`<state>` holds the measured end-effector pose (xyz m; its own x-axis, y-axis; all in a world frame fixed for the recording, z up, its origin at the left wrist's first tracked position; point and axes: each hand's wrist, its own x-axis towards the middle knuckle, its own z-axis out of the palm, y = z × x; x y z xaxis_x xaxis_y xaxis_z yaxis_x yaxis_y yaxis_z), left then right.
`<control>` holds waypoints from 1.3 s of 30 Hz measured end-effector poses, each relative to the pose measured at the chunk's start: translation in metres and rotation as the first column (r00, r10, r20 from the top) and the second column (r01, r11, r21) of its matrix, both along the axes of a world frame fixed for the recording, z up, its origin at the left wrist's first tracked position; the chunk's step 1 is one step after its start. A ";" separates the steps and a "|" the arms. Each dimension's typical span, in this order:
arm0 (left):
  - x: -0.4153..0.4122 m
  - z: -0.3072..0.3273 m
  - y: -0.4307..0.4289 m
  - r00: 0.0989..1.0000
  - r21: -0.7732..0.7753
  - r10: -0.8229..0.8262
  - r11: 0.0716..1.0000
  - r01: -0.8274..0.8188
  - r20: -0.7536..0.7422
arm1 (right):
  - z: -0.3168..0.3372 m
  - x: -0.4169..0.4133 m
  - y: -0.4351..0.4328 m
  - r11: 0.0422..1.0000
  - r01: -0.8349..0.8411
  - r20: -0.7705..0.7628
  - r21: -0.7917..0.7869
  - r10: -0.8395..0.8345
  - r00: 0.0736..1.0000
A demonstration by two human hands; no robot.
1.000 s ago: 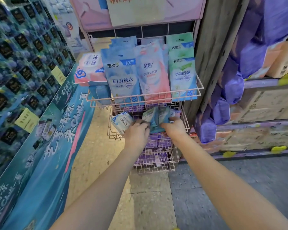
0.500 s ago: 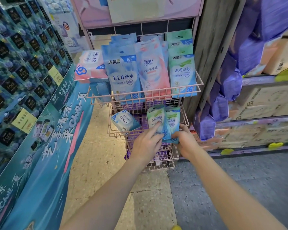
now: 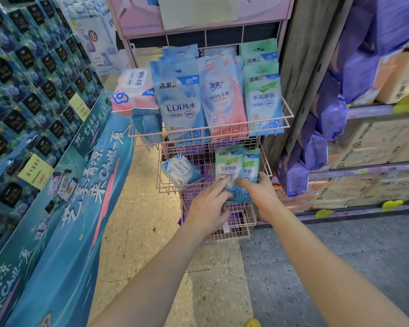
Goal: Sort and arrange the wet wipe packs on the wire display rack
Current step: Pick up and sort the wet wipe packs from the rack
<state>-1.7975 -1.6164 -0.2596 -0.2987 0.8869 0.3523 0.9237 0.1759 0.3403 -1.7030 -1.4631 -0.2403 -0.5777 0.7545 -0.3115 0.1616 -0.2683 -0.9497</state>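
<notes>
step in hand: we are squaring up two green packs at the middle basket of the wire rack, pairing like with like.
right grip: clasped round the pair's lower right corner with the thumb across the front. it holds both upright, one half hidden behind the other.
left grip: forefinger laid on the front pack's lower face, just left of the right grip. we cannot tell whether the thumb closes underneath.
above the grips: higher on the rack stands a matching green row, with pink packs and blue packs to its left.
left of the grips: one small blue pack lies tilted in the same basket, apart from the pair.
next move, as we judge it: even the two edges, then stand the pair at the basket's right or lift it to the green row. the film looks slippery, so it wants a firm pinch and room over the wire rim.
</notes>
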 end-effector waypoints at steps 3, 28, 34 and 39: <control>0.003 0.005 -0.002 0.999 -0.012 0.005 1.000 -0.004 0.049 | 0.001 -0.002 -0.003 0.998 -0.063 -0.021 0.006 0.063 0.998; 0.026 0.053 0.002 0.563 0.153 0.035 0.947 -0.283 0.826 | 0.056 0.059 0.002 0.897 -0.434 -0.236 -0.085 0.405 0.883; 0.037 0.110 0.006 0.800 0.371 -0.051 0.902 -0.220 0.598 | 0.130 0.075 0.006 0.887 -0.410 -0.202 0.210 0.450 0.870; 0.036 0.184 0.029 0.877 0.504 -0.079 0.841 -0.196 0.474 | 0.193 0.066 0.027 0.882 -0.256 -0.328 0.396 0.397 0.857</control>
<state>-1.7617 -1.5875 -0.0753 -0.5905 0.5808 0.5603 0.6266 -0.1074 0.7719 -1.6371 -1.4358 -0.0469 -0.8276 0.5157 0.2215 -0.2168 0.0703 -0.9737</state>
